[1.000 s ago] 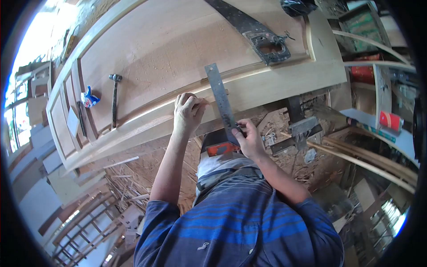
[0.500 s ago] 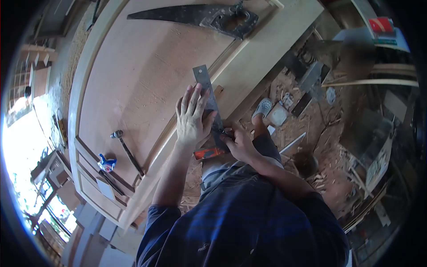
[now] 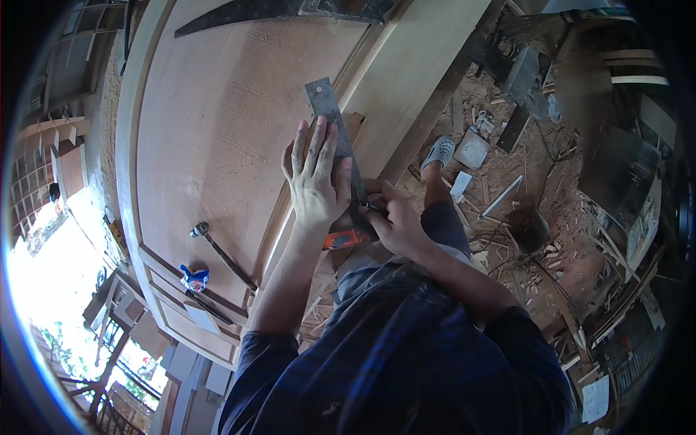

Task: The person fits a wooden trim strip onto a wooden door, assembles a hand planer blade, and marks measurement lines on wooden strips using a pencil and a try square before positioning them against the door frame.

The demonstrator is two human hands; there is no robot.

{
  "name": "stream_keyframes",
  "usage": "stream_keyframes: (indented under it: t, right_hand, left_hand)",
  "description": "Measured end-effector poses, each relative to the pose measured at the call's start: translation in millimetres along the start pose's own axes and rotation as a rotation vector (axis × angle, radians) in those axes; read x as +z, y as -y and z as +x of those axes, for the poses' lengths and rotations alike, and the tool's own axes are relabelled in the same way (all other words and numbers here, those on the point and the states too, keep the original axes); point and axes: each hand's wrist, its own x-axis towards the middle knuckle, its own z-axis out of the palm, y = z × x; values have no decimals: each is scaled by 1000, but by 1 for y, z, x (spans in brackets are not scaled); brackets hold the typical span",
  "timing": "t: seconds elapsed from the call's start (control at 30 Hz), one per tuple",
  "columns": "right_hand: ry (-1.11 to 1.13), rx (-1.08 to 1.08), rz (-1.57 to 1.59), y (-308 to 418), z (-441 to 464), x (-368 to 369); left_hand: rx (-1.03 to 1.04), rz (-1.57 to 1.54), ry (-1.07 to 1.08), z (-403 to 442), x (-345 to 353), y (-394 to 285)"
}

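Observation:
My left hand (image 3: 317, 177) lies flat with outstretched fingers over a flat metal ruler (image 3: 330, 109), which has a hole near its far end. The ruler runs lengthwise at the edge of a wooden panel (image 3: 210, 130) with a raised frame. My right hand (image 3: 397, 217) is closed beside the ruler's near end, its fingers pinching a small, thin dark tool (image 3: 368, 207) whose tip points toward the ruler. Just below sits an orange-red piece (image 3: 346, 239), partly hidden; I cannot tell whether it joins the ruler. A small wooden block (image 3: 353, 125) touches the ruler's right side.
A handsaw (image 3: 254, 11) lies across the panel's far end. A hammer (image 3: 221, 254) and a blue-and-white packet (image 3: 194, 277) rest toward the left. Wood scraps and shavings cover the floor (image 3: 522, 210) at right, near my sandalled foot (image 3: 438, 152).
The head view has shifted, so the saw sits higher and the hammer farther right and lower. My left hand stays on the ruler, and my right hand keeps its pinch beside it.

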Motion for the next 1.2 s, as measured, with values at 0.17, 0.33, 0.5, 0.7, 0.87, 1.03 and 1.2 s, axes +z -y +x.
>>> stream_keyframes:
  t: [0.17, 0.33, 0.5, 0.7, 0.87, 1.03, 1.2]
  right_hand:
    - [-51, 17, 71, -6, -7, 9]
    - [-61, 11, 61, -7, -7, 7]
    - [-67, 33, 62, 0, -7, 9]
    - [-59, 30, 52, -5, -6, 6]
    - [-68, 17, 47, -14, -6, 6]
    - [-58, 38, 56, -6, -6, 5]
    - [-61, 35, 61, 0, -7, 5]
  left_hand:
    - [-18, 35, 15, -4, 5, -4]
    - [-32, 46, 44, -3, 1, -9]
    - [-31, 60, 50, -4, 3, -7]
    - [-23, 80, 25, -2, 0, -11]
    - [-24, 80, 12, -3, 1, -11]
    - [-15, 93, 7, -3, 2, -10]
    - [-6, 90, 7, -3, 2, -10]
